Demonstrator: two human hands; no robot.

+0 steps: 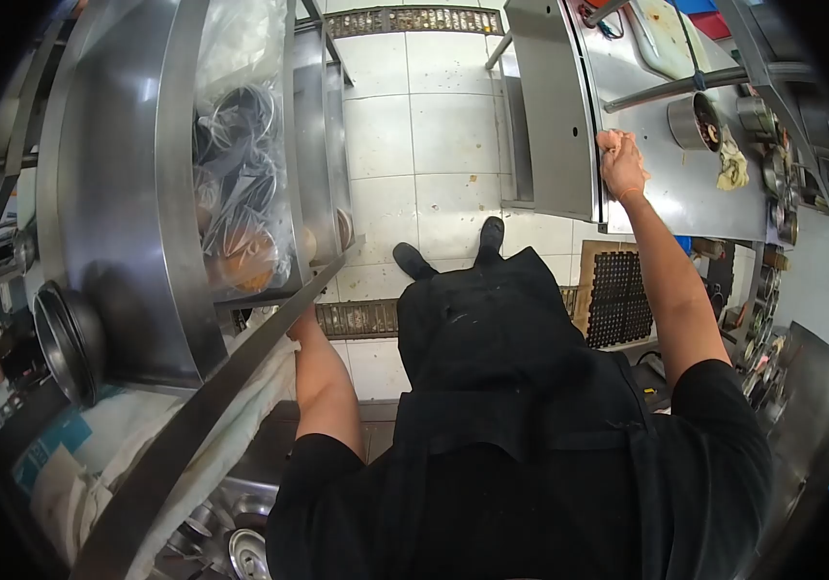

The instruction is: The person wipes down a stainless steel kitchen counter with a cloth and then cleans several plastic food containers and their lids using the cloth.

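Note:
My right hand [624,174] is closed on a crumpled pinkish-orange cloth [614,142], pressed on the edge of the steel counter [661,193] at the right. Beyond it on that counter stand a steel pot [694,123] with something dark inside and a yellowish crumpled cloth [733,169]. My left arm reaches down at the left, beside a steel shelf post; the hand is mostly hidden behind the post and shelf edge, so its fingers do not show.
Plastic-wrapped bowls [245,193] lie on the steel shelf at left. Nested steel bowls [69,338] stand near its lower end. A white cutting board [664,34] is at upper right. Drain grates [414,20] cross the tiled floor [448,135]. A black perforated mat [624,298] is below the counter.

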